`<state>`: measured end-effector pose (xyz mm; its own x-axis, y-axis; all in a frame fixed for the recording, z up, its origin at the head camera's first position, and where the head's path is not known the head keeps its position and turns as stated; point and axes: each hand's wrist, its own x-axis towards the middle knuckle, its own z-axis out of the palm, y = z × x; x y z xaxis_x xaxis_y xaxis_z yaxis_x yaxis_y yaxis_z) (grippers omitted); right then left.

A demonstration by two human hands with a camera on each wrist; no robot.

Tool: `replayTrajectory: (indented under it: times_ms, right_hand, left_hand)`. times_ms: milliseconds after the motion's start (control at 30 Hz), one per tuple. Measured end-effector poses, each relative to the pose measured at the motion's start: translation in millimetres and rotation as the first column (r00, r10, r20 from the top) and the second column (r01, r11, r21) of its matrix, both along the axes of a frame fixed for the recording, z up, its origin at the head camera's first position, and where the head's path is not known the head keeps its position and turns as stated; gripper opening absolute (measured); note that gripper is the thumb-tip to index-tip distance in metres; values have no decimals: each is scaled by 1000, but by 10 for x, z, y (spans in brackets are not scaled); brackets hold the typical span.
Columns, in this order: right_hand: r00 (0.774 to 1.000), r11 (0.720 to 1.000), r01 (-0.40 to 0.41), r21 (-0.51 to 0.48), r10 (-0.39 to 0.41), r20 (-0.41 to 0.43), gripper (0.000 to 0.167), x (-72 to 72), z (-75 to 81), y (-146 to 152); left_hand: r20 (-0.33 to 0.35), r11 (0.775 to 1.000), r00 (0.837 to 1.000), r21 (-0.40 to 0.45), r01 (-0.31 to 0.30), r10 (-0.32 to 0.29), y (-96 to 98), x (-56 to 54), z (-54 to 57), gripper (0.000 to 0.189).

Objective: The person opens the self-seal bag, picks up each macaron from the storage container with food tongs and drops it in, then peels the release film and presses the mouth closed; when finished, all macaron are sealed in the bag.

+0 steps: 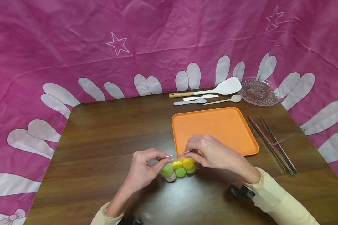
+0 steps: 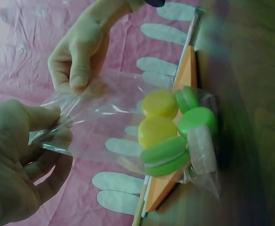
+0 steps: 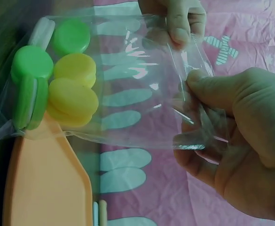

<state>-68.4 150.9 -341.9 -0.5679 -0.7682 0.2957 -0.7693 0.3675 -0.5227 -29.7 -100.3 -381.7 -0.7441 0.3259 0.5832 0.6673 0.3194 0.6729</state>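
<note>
A clear plastic bag [image 3: 128, 94] hangs between my two hands, its top edge stretched between them. Inside lie several macarons: yellow ones [image 2: 157, 132], green ones [image 3: 32, 65] and a pale one [image 2: 202, 148], all gathered at the bottom. My left hand [image 1: 145, 167] pinches the left end of the bag's top edge between thumb and fingers. The right end is pinched by my right hand [image 1: 214, 153], whose forearm passes in front of the orange tray's near side.
Right of centre lies an orange tray [image 1: 214, 125]. Behind it are a white spatula [image 1: 226, 87], a white knife [image 1: 200, 97] and two spoons [image 1: 200, 101]. A clear glass plate [image 1: 259, 92] stands at the back right corner, with metal tongs [image 1: 276, 147] nearer along the right side.
</note>
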Motion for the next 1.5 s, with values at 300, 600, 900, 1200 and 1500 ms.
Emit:
replayTrajectory:
  times_ms: [300, 600, 900, 1200, 1500]
  right_hand:
    - [993, 998, -40, 54, 46, -110, 9, 27, 25, -156]
    - [975, 996, -60, 60, 72, -208, 7, 37, 19, -189]
    - [996, 1000, 2, 2, -2, -87, 5, 39, -1, 66]
    - [1000, 997, 18, -79, -20, -22, 6, 64, -55, 162]
    - [999, 989, 38, -140, -42, -24, 11, 109, -123, 240]
  left_hand:
    - [-8, 999, 999, -20, 46, -46, 33, 6, 12, 17]
    - [-101, 997, 994, -54, 48, -53, 102, 3, 51, 15]
    - [-17, 991, 999, -134, 28, -31, -32, 6, 104, 16]
    - [-14, 989, 999, -137, 47, -50, -89, -5, 105, 16]
    - [40, 982, 993, -150, 113, -108, -139, 16, 134, 23]
